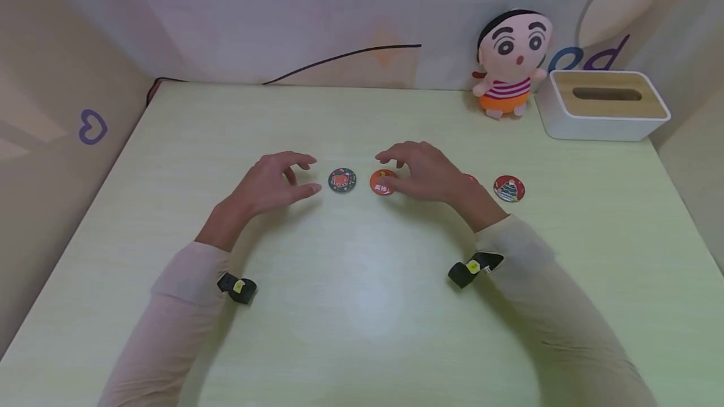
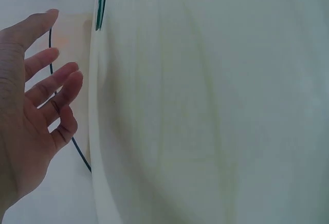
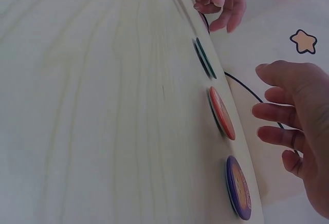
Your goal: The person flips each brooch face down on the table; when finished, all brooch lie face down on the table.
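Right hand (image 1: 421, 174) over orange badge (image 1: 382, 183) mid-counter (image 1: 170, 162), fingers relaxed, thumb touching or nearly. Left hand (image 1: 271, 181) released, green badge (image 1: 342, 180) just right of its fingertips.

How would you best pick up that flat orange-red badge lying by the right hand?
Pinch the orange-red badge by its thin rim, coming from above with thumb and finger on opposite edges. It is a shallow disc lying flat on the table, so only the rim gives a grip. The right hand already hovers over its right edge; the green badge beside it lies apart, leaving finger room.
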Tool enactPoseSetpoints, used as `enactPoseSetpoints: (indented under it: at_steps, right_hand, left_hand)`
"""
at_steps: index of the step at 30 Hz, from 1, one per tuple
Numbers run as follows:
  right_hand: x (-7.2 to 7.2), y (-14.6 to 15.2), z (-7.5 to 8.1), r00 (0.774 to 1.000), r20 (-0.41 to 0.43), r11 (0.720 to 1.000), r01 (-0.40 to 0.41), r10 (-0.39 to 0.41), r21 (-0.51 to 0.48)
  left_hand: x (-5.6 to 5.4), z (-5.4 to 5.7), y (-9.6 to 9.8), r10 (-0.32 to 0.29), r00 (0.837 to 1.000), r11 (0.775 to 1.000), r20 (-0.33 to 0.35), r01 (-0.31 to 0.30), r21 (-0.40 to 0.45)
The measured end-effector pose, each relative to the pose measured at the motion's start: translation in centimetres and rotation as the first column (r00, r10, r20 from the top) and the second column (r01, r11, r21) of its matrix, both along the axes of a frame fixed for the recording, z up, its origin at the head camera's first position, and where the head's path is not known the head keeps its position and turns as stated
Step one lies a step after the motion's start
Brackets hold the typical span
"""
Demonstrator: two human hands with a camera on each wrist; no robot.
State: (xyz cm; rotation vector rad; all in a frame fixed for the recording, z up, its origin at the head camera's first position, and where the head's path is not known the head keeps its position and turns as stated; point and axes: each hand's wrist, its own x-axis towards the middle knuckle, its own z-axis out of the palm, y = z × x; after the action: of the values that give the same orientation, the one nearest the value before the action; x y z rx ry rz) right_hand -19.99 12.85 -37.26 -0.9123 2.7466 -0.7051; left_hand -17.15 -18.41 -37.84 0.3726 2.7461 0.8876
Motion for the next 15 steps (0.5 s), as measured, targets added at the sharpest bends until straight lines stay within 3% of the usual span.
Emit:
enactPoseSetpoints:
  at_steps: [8, 15]
  right_hand:
    - [-0.3, -2.2, -0.2, 1.000, 0.022, 0.998, -0.023, 0.021, 0.050]
    - [-0.6, -3.7, -0.8, 1.000, 0.017, 0.996, -0.027, 0.025, 0.081]
  left_hand:
    - [-0.8, -0.5, 1.2, -0.025, 1.000, 0.999, 0.007, 0.025, 0.042]
    - [-1.2, -0.5, 1.7, -0.016, 1.000, 1.000, 0.003, 0.016, -0.002]
